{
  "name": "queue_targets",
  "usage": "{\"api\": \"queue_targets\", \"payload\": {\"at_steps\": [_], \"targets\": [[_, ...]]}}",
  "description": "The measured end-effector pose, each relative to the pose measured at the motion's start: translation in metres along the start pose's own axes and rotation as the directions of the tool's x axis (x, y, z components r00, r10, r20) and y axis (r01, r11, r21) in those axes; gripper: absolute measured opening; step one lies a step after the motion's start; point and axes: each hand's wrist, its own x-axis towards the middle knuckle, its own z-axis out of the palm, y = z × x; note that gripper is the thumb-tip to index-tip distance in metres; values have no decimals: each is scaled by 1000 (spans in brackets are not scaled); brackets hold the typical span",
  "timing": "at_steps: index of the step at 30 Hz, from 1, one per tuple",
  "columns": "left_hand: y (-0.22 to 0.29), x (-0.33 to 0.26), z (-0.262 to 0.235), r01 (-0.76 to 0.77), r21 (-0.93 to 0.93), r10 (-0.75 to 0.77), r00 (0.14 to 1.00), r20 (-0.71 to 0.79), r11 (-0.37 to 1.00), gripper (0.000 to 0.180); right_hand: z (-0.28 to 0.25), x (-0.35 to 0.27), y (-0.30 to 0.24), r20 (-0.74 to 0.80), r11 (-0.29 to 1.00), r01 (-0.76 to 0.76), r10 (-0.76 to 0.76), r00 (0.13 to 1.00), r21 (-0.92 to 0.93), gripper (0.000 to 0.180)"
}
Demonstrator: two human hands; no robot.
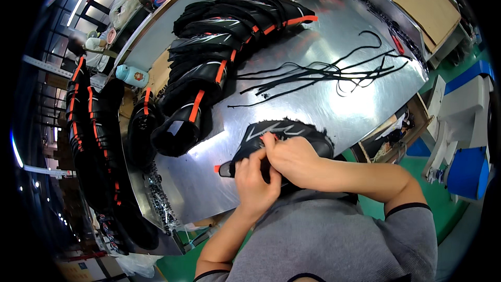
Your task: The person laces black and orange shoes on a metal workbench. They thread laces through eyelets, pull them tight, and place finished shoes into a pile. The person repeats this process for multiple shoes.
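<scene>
A black shoe upper with grey zigzag stripes and a fuzzy dark edge lies on the metal tabletop in front of my body. Its orange tab points to the left. My left hand grips the upper near its opening, thumb and fingers pinched together. Just right of it, my right hand is closed over the upper, its fingertips beside a small red bit. What those fingers pinch is too small to make out. Beyond the hands, several loose black laces are spread on the table.
A curved row of stacked black uppers with orange strips runs along the table's far left. More uppers hang at the left edge. A light-blue bottle stands behind them. On the right are an open drawer and a blue-and-white chair.
</scene>
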Motion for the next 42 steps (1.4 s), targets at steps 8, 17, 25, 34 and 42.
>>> {"api": "queue_targets", "payload": {"at_steps": [8, 17, 25, 34, 42], "targets": [[-20, 18, -7, 499, -555, -436, 864, 252, 666, 35, -63, -19, 40, 72, 937, -259, 249, 966, 234, 17], [-9, 33, 21, 483, -491, -495, 861, 116, 725, 35, 17, -32, 59, -530, 934, -85, 270, 804, 347, 15], [-17, 38, -48, 547, -832, -269, 791, 549, -89, 54, 20, -19, 71, -549, 950, -228, 309, 776, 212, 13], [-6, 16, -33, 456, -471, -416, 889, 193, 755, 34, 0, -18, 70, -423, 852, -154, 395, 816, 500, 22], [26, 9, -8, -165, 261, 155, 986, 60, 951, 31, 11, -71, 28, -295, 920, -266, 350, 889, 288, 23]]}}
